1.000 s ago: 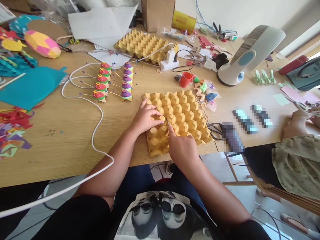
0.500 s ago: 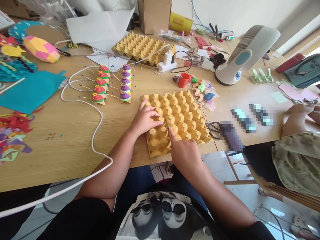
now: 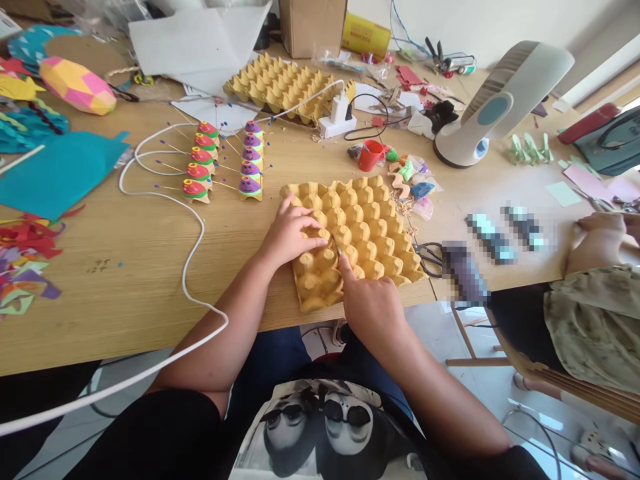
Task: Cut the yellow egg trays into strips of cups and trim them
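Observation:
A yellow cardboard egg tray (image 3: 373, 220) lies at the table's near edge. My left hand (image 3: 290, 233) rests on its left part, fingers spread flat over the cups, pressing it down. My right hand (image 3: 367, 303) is closed at the tray's near edge, index finger stretched forward along a thin blade (image 3: 337, 251). The blade's tip sits in the tray just right of my left fingertips. The rest of the tool is hidden in my fist.
A second egg tray (image 3: 280, 83) lies at the back. Two rows of painted cups with pins (image 3: 200, 163) stand left of my tray, inside a white cable loop (image 3: 193, 240). Scissors (image 3: 427, 257), a red cup (image 3: 371, 155) and a fan (image 3: 495, 107) are to the right, and so is another person's hand (image 3: 597, 240).
My right hand has drawn slightly toward me along the tray with the blade. My left hand stays pressed on the tray. The view has shifted a little.

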Tool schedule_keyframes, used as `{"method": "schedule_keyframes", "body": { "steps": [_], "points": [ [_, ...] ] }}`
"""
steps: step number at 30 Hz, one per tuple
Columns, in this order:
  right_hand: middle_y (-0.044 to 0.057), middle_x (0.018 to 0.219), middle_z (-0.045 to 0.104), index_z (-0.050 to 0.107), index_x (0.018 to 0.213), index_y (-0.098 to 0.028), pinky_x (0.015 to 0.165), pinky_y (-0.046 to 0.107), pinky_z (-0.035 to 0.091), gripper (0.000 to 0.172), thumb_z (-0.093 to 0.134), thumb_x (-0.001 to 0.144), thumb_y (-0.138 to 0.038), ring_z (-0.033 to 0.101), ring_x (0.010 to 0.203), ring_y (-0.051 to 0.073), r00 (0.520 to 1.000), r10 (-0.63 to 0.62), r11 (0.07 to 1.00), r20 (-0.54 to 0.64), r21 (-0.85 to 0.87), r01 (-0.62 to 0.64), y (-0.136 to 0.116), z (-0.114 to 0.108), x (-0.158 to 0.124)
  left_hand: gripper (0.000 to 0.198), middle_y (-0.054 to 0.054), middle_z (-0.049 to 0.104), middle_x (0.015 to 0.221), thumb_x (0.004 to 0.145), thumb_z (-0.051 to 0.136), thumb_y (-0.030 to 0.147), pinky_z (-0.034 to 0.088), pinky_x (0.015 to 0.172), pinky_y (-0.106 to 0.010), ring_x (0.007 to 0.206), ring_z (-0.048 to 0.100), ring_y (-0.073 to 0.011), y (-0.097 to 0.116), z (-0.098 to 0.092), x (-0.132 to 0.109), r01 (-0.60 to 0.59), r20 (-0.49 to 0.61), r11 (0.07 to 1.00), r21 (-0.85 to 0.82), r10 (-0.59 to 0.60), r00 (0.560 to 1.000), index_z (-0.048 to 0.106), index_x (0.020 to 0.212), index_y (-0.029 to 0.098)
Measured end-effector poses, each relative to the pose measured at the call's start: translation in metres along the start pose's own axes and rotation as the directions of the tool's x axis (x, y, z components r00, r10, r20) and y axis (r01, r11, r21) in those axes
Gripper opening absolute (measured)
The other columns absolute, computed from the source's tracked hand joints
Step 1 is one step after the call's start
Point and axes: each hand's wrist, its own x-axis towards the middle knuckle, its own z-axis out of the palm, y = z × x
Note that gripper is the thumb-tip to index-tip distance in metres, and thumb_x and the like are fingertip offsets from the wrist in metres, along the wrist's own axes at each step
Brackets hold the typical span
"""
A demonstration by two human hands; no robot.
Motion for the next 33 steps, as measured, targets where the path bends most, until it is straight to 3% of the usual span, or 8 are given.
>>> {"method": "schedule_keyframes", "body": {
  "steps": [21, 27, 33],
  "points": [
    [0.013, 0.083, 0.081, 0.024, 0.169, -0.008, 0.083, 0.038, 0.051, 0.076, 0.046, 0.096, -0.009, 0.079, 0.080, 0.024, 0.996, -0.008, 0.999, 0.083, -0.039, 0.011, -0.001, -0.012, -0.017, 0.030, -0.008, 0.070, 0.132, 0.071, 0.089, 0.043, 0.022, 0.134, -0.057, 0.159, 0.025, -0.0384, -0.002, 0.001, 0.001, -0.007, -0.006, 1.000, -0.018, 0.006, 1.000, 0.083, 0.096, 0.028],
    [0.013, 0.089, 0.082, 0.027, 0.169, -0.014, 0.075, 0.036, 0.051, 0.067, 0.043, 0.105, -0.021, 0.079, 0.081, 0.025, 1.000, -0.002, 0.999, 0.015, -0.034, 0.003, 0.010, -0.018, -0.020, 0.030, -0.008, 0.070, 0.133, 0.072, 0.089, 0.042, 0.022, 0.134, -0.057, 0.160, 0.025, -0.0383, -0.003, 0.003, 0.001, -0.012, -0.011, 1.000, -0.019, 0.011, 1.000, 0.083, 0.097, 0.027],
    [0.009, 0.086, 0.081, 0.026, 0.170, -0.019, 0.076, 0.036, 0.050, 0.064, 0.042, 0.109, -0.030, 0.077, 0.078, 0.025, 0.997, 0.051, 0.999, -0.057, -0.016, -0.052, 0.007, -0.009, -0.008, 0.029, -0.008, 0.069, 0.132, 0.072, 0.089, 0.040, 0.020, 0.134, -0.057, 0.160, 0.023, -0.0390, -0.004, 0.002, 0.001, -0.013, 0.000, 1.000, -0.010, 0.013, 1.000, 0.084, 0.098, 0.028]
  ]
}}
